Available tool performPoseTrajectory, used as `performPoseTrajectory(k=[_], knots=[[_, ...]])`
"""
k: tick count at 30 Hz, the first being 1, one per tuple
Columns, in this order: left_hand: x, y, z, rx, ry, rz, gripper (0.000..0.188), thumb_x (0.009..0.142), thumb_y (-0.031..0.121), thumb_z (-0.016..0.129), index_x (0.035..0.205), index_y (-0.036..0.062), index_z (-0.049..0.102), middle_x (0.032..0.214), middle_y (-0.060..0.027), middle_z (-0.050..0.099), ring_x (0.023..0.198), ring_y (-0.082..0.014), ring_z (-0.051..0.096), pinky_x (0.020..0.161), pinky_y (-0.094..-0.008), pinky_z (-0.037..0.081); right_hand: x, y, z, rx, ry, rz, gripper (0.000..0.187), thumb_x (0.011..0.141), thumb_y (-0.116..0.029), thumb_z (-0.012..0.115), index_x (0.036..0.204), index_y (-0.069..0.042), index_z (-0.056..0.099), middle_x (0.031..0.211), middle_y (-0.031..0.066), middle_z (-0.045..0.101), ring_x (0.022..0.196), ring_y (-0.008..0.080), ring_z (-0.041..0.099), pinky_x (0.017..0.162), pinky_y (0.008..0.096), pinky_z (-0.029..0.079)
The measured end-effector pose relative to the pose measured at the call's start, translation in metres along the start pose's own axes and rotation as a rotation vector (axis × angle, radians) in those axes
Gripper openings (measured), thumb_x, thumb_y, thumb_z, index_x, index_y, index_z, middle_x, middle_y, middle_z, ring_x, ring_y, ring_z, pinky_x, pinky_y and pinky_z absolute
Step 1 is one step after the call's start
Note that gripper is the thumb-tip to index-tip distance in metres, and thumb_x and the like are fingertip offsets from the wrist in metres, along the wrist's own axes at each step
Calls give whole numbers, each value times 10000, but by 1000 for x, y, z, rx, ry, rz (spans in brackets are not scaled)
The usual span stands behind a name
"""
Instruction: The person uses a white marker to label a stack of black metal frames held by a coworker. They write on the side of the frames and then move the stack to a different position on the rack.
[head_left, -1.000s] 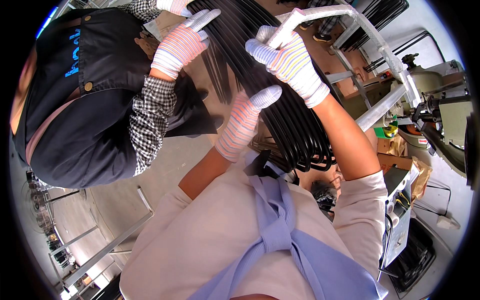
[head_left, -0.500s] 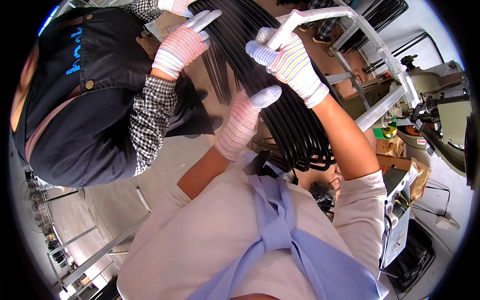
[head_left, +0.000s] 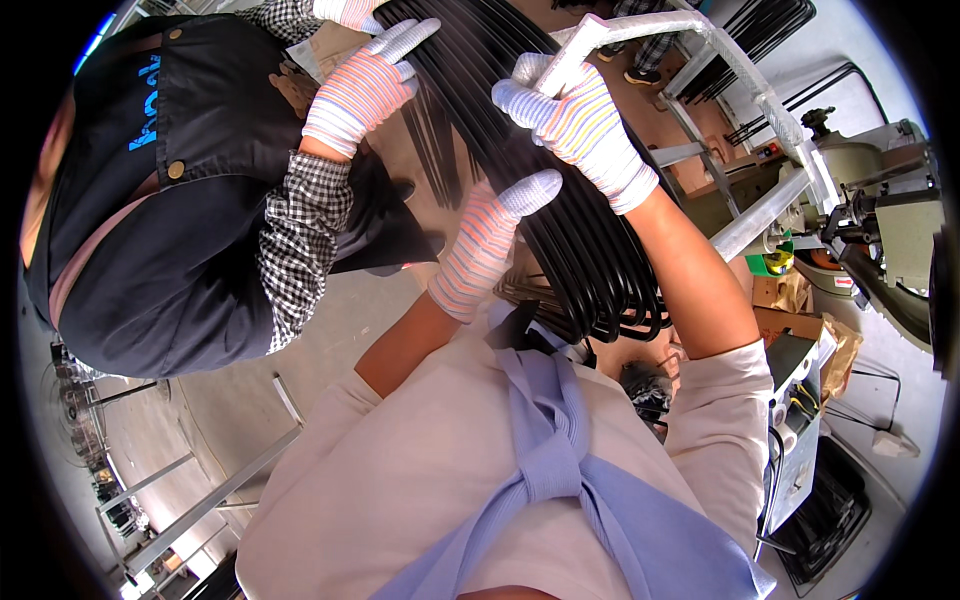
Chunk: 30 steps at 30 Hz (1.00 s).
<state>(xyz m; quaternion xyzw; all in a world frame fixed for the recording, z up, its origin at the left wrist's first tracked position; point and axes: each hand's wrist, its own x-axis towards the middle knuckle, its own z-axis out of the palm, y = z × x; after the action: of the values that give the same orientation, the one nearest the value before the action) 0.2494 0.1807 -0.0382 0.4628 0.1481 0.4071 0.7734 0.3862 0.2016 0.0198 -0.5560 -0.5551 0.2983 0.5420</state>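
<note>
A thick bundle of black bent tubes runs from the top of the view down toward my body, its rounded ends nearest me. My left hand, in a striped glove, is closed on the bundle's left side with the thumb on top; its other fingers are hidden beneath. My right hand, gloved alike, closes around the end of a pale metal frame bar at the bundle's right edge, thumb lying over the tubes. Across the bundle at the left, a co-worker's gloved hand rests by the tubes with fingers extended.
A co-worker in a dark apron stands close on my left. The metal frame reaches along the right, beside a green-grey machine. Cardboard boxes stand below it. More black tubes lean at the upper right.
The co-worker's body and hand have shifted slightly. My hands and the tube bundle stay practically where they were.
</note>
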Motion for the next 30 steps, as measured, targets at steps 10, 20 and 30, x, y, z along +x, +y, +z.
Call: performPoseTrajectory(k=[10, 20, 30], knots=[[2, 19, 8, -84, 86, -219, 397, 775, 139, 658, 1137, 33, 535, 1040, -24, 581, 918, -114, 550, 829, -257, 446, -1, -2, 2, 0, -12, -7, 208, 710, -202, 681, 661, -39, 562, 509, 41, 486, 471, 124, 465, 503, 280, 406], [2, 15, 6, -44, 84, -192, 349, 778, 132, 653, 1097, 26, 560, 999, -30, 596, 875, -115, 568, 797, -260, 466, 0, -1, 1, 9, 4, 13, 202, 711, -194, 680, 668, -40, 557, 512, 49, 492, 477, 131, 479, 510, 280, 413], [2, 8, 2, -10, 10, -72, 374, 771, 133, 661, 1110, 31, 542, 1023, -25, 585, 908, -112, 549, 820, -264, 448, 0, -7, 1, -18, -44, 64, 224, 731, -232, 657, 666, -38, 566, 510, 72, 500, 471, 175, 488, 508, 305, 415]])
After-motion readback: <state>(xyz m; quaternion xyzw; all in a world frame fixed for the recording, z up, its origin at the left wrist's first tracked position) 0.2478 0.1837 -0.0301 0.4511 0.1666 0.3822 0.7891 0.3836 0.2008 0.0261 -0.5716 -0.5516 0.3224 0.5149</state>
